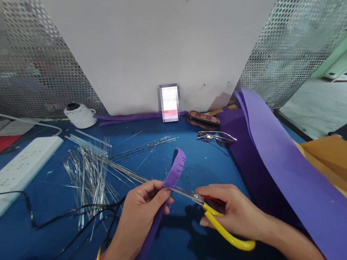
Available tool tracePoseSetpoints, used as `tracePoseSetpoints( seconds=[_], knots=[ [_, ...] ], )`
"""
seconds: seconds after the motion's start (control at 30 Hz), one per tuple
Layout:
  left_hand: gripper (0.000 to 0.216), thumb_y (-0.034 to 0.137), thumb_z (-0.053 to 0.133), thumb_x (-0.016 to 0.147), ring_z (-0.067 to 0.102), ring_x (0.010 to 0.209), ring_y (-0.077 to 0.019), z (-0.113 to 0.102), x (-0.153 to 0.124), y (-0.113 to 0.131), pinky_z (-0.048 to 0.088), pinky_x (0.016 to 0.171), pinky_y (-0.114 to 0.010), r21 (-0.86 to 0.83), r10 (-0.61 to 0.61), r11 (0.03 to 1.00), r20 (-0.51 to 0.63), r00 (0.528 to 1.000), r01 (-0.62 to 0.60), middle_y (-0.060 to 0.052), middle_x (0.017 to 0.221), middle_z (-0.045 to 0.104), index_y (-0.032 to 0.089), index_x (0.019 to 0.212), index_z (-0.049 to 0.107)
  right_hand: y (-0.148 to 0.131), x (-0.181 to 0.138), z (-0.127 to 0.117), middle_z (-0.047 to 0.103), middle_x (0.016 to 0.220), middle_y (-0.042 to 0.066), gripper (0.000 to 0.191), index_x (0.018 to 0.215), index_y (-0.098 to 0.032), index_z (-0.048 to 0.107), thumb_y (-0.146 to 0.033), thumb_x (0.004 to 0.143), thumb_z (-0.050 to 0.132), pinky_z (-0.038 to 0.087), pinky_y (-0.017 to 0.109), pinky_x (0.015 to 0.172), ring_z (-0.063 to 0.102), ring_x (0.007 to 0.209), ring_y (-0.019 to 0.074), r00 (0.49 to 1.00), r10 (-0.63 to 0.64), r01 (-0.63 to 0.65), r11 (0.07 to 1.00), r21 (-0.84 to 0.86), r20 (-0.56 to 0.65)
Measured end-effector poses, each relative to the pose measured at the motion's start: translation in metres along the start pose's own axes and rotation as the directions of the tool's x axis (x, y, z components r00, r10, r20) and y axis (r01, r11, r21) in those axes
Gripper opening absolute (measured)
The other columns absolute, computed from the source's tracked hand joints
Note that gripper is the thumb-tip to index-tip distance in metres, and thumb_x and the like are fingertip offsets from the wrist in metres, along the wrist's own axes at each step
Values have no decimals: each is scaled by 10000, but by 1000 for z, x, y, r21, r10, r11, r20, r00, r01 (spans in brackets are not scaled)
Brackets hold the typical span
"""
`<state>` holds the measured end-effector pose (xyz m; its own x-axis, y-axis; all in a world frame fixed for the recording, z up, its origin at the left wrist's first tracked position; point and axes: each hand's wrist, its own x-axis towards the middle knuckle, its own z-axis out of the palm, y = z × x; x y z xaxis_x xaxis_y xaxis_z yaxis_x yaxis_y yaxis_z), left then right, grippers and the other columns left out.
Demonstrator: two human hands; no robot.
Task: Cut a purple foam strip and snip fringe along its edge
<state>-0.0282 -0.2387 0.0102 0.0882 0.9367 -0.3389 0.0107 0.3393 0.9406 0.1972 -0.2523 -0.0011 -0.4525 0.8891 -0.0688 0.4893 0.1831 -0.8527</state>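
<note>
Between the thumb and fingers of my left hand [147,203] is pinched a long purple strip [176,169], its upper end curled and snipped into a fringe along one edge. The rest of the strip hangs down past my left wrist. My right hand [231,210] grips yellow-handled scissors [229,233], whose blades reach left to the strip's edge just above my left fingertips. Whether the blade tips are parted is hard to see. Loose thin metal wires [87,182] lie in a bundle left of my left hand.
Large purple sheets [282,147] and orange-yellow sheets [344,165] cover the right side. A white power strip [25,170] and black cables [76,210] lie left. Toward the back are a white cup [80,115], a phone [169,101], a checked case [203,120] and eyeglasses [216,138]. A white board [164,44] stands behind.
</note>
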Motion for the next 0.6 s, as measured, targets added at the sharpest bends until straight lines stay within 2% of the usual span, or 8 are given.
tracePoseSetpoints(
  seconds=[0.3, 0.6],
  knots=[
    [220, 371, 746, 690, 541, 493, -99, 1, 1, -1, 411, 529, -212, -24, -16, 1000, -37, 999, 15, 12, 588, 680, 162, 742, 699, 0, 1, 0, 505, 672, -53, 214, 883, -214, 681, -240, 716, 812, 301, 226, 554, 430, 615, 126, 1000, -6, 5, 999, -32, -20],
    [226, 390, 736, 708, 538, 491, -90, 0, 0, -2, 397, 512, -193, -59, -10, 998, -24, 1000, 9, 12, 599, 680, 169, 741, 700, 0, 2, 0, 484, 665, -63, 184, 860, -214, 671, -242, 734, 803, 295, 223, 558, 422, 612, 119, 1000, -20, 20, 999, -25, -21]
  ],
)
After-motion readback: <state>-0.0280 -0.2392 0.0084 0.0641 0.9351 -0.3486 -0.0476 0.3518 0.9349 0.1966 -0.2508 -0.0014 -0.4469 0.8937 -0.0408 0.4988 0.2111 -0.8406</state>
